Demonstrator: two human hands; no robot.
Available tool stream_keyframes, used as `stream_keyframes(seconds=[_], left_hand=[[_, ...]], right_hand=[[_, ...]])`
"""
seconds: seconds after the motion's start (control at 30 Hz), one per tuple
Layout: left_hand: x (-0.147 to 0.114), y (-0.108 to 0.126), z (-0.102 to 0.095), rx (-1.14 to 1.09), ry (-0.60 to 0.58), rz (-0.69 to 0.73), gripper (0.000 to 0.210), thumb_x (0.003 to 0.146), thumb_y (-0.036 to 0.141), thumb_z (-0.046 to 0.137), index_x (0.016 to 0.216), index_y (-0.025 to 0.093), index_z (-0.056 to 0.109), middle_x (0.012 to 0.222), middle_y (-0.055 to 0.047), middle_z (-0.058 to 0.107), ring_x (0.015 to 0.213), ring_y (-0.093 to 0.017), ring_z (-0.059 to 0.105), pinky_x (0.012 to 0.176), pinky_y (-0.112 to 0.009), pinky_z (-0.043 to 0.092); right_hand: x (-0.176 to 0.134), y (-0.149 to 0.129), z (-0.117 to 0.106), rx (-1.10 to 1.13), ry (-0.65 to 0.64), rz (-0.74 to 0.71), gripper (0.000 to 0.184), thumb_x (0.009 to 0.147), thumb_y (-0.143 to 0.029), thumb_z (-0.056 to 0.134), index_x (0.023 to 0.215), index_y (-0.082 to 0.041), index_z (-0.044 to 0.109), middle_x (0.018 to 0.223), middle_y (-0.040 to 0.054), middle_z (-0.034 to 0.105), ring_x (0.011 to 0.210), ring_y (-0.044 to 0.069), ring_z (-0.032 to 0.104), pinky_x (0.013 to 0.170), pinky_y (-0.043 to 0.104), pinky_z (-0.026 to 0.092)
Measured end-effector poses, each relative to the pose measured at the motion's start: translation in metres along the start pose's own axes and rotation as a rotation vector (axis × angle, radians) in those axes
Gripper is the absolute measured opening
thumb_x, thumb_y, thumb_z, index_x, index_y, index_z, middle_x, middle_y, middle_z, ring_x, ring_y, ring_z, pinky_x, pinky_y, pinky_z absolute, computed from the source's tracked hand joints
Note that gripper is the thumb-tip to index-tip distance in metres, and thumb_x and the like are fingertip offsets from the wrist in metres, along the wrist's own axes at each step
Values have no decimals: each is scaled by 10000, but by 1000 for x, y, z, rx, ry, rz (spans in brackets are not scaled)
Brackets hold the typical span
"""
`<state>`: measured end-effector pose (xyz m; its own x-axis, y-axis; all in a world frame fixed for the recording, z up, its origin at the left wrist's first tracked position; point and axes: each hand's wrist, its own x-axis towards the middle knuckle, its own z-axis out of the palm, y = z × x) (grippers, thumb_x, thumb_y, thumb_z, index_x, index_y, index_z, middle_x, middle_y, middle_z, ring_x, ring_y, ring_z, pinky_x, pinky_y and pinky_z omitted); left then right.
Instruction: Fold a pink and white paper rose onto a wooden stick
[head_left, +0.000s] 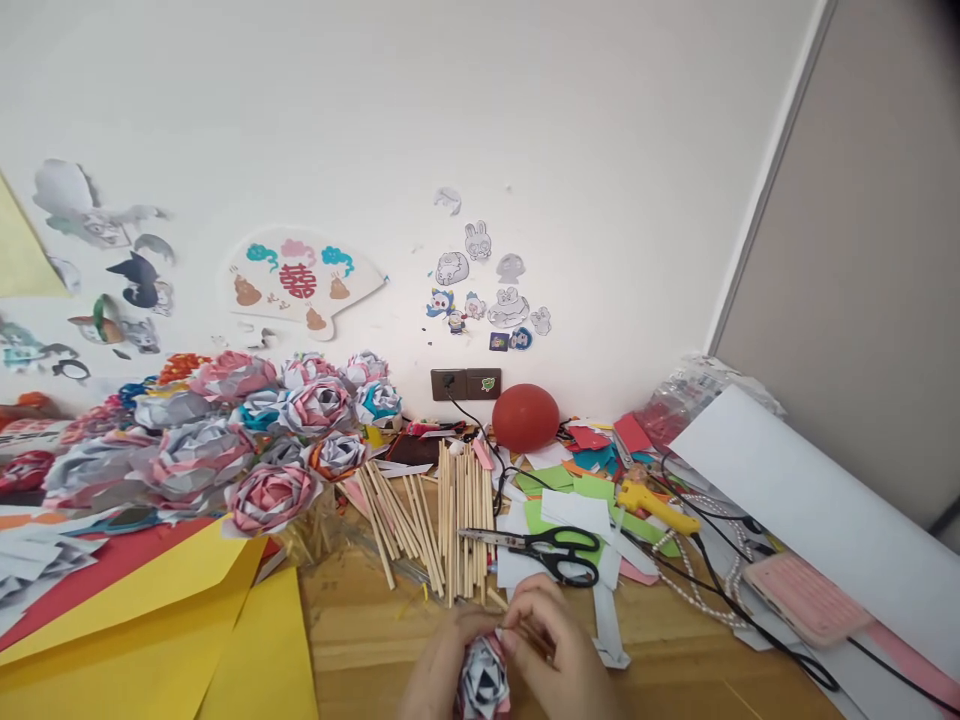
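Note:
My left hand (439, 665) curls around a small paper rose (482, 682) in white, pink and dark grey folds, low in the middle of the view. Against the rose's far edge, my right hand (551, 650) is closed in a pinch. What its fingertips hold is too small to make out; something thin and brownish shows between the fingers. Just beyond both hands lie black-handled scissors (559, 552), resting across pale wooden sticks (461, 520) and paper scraps (577, 510).
Finished paper roses (274, 495) crowd the left, behind yellow paper sheets (150, 640). A red balloon (525, 418) sits by the wall socket (465, 384). To the right are a yellow glue gun (660, 508), bead strings, cables, a pink keyboard-like object (806, 597) and a white paper roll (825, 500).

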<state>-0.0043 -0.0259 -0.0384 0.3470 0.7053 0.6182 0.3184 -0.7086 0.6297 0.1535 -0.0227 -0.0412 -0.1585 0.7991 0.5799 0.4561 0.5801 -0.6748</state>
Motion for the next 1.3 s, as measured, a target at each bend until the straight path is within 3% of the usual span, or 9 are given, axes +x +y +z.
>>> stream_keyframes(seconds=[0.13, 0.3, 0.53, 0.93, 1.13, 1.3], left_hand=[[-2, 5, 1, 89, 24, 9, 407, 654, 54, 515, 1025, 222, 495, 954, -65, 628, 884, -198, 614, 748, -278, 508], [-3, 7, -3, 178, -13, 3, 413, 648, 50, 531, 1026, 211, 488, 970, -90, 639, 902, -217, 620, 772, -296, 515], [1, 12, -7, 250, -36, 58, 450, 643, 23, 534, 1042, 223, 470, 985, -72, 638, 915, -193, 622, 791, -256, 508], [-3, 11, -4, 233, -6, -1, 372, 683, 69, 522, 1026, 211, 495, 989, -90, 631, 924, -207, 610, 790, -286, 513], [-2, 9, -8, 292, -83, 43, 474, 655, 18, 524, 1076, 218, 439, 1031, -87, 611, 971, -200, 591, 824, -273, 497], [-2, 9, -5, 232, -33, 61, 456, 654, 21, 507, 1059, 224, 458, 1009, -73, 607, 939, -185, 597, 824, -253, 487]], right_hand=[[-3, -10, -2, -214, 78, -110, 100, 782, -148, 431, 746, -184, 517, 794, 38, 520, 641, 134, 548, 569, 211, 460], [-7, -15, -3, -392, 115, -204, 177, 835, -169, 401, 811, -193, 574, 813, 47, 547, 625, 132, 558, 579, 213, 457], [-6, -17, -4, -363, 101, -165, 167, 828, -157, 409, 739, -191, 546, 781, 37, 543, 602, 130, 543, 560, 213, 446], [-10, -14, -2, -472, 120, -213, 224, 867, -181, 371, 745, -192, 558, 781, 42, 565, 626, 137, 557, 579, 228, 434], [-10, -13, 0, -500, 138, -237, 260, 883, -197, 352, 744, -192, 571, 769, 47, 573, 610, 135, 555, 565, 225, 421], [-10, -14, -1, -561, 149, -260, 255, 882, -187, 359, 759, -191, 583, 770, 49, 579, 608, 139, 555, 566, 232, 417]])
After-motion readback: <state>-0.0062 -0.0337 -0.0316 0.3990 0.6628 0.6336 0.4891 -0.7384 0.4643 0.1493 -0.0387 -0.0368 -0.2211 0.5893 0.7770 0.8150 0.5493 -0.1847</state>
